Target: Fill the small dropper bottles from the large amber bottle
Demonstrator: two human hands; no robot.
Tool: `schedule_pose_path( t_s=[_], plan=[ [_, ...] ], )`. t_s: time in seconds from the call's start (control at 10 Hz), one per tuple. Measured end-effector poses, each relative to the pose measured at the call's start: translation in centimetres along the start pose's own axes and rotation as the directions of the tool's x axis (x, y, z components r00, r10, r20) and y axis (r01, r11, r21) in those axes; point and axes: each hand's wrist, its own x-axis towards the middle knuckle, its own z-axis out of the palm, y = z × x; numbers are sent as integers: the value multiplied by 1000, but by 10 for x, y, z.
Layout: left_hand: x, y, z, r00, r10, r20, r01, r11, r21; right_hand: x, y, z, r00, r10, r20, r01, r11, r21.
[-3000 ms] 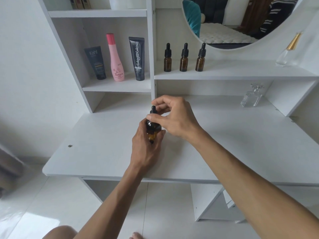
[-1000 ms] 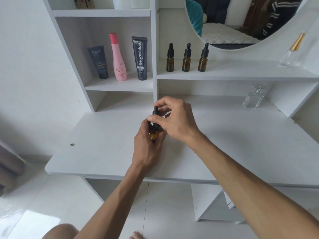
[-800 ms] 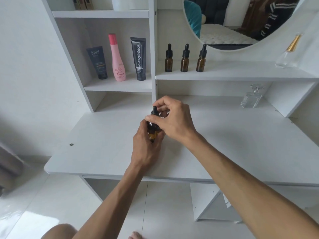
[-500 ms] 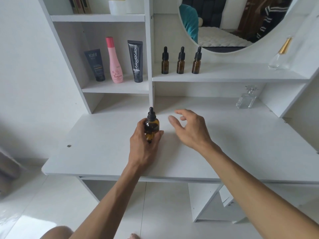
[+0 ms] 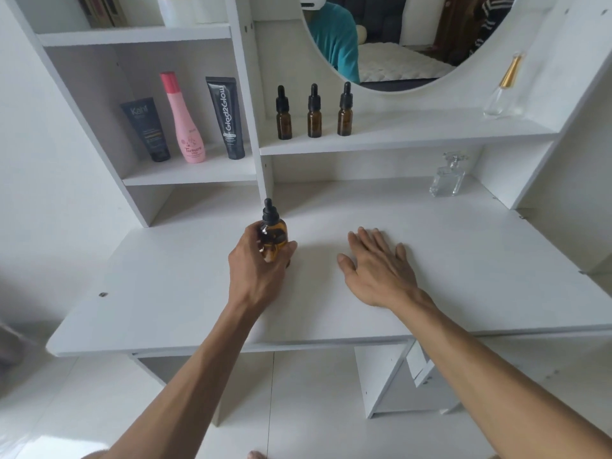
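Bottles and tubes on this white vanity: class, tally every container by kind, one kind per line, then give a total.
Small amber dropper bottles on the shelf: 3
Large amber dropper bottle held by the left hand: 1
Clear glass perfume bottles: 2
Dark tubes: 2
Pink bottle: 1
Total: 9

I can't see the lower body of the large amber glass dropper bottle (image 5: 273, 238) at frame centre; my left hand (image 5: 256, 271) covers it. The round mirror (image 5: 394, 44) is cut off by the top edge. Book spines (image 5: 106, 9) at upper left are cropped and too blurred for me to read.
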Motion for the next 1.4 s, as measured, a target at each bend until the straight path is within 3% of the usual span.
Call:
schedule_pose_path(
  t_s=[1.0, 1.2, 1.4],
  plan=[
    [64, 13, 51, 1000, -21, 22, 19, 994, 112, -2, 1, 2, 1000, -4, 15, 4, 1000, 6],
    [52, 3, 48, 993, -87, 79, 74, 985, 159, -4, 1, 0, 999, -6, 33, 6, 1000, 5],
    [-3, -1, 21, 986, -58, 159, 12, 961, 276, -19, 2, 0, 999, -26, 39, 25, 999, 19]
  ],
)
